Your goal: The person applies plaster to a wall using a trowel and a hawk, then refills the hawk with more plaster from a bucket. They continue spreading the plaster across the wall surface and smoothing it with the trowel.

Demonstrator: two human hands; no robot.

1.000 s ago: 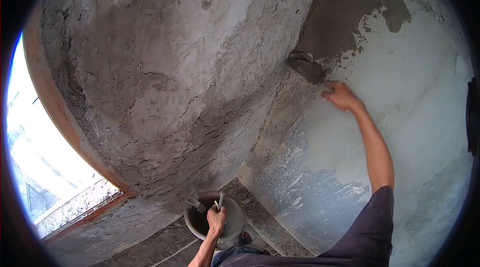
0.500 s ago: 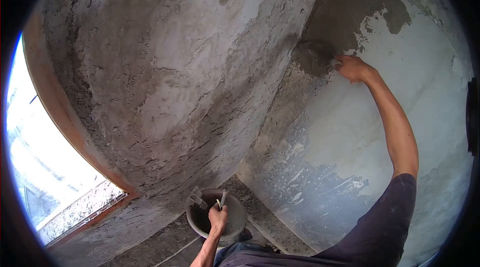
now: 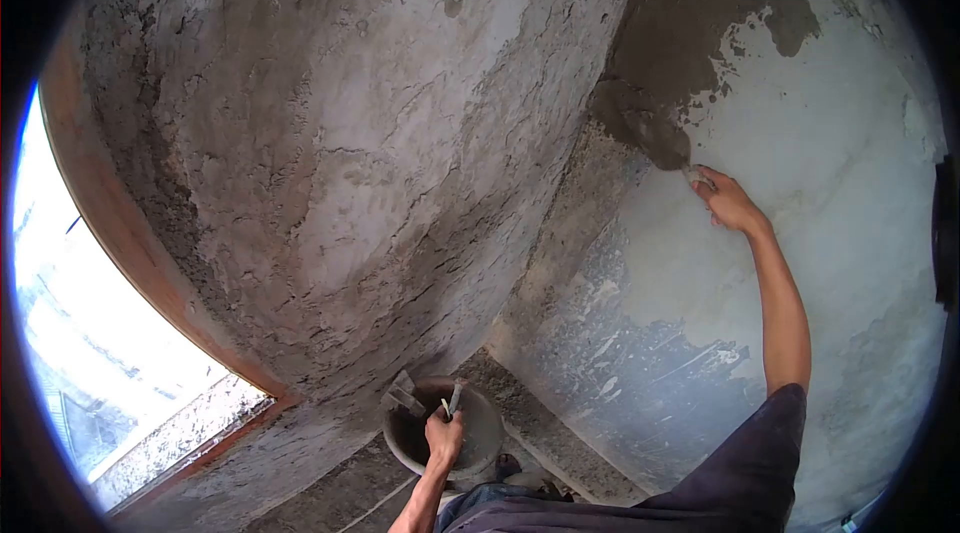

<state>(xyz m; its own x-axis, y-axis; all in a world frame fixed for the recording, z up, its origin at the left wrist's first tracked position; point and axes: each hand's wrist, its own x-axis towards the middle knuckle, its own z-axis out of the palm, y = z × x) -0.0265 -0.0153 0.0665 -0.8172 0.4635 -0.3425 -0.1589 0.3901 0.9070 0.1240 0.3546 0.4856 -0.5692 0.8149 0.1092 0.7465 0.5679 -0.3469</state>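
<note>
My right hand (image 3: 731, 201) is closed on the handle of a trowel (image 3: 664, 140), whose blade lies against the right wall at the lower edge of a dark wet mortar patch (image 3: 690, 13). Below, my left hand (image 3: 443, 435) grips the rim of a round bucket (image 3: 483, 435), with a thin light stick-like piece (image 3: 446, 407) between its fingers. A flat-bladed tool (image 3: 404, 393) rests at the bucket's left rim. Grey mortar shows inside the bucket, partly hidden by my hand.
A rough plastered wall (image 3: 360, 173) fills the left and centre, meeting the smoother right wall (image 3: 780, 133) in a corner. At the far left is a bright window opening (image 3: 90, 333) with a brown frame (image 3: 150, 258). A ledge (image 3: 570, 433) runs below.
My right hand and the trowel have moved down and slightly right along the wall, and wet mortar now shows lower. My left hand stays at the bucket; the view has shifted slightly.
</note>
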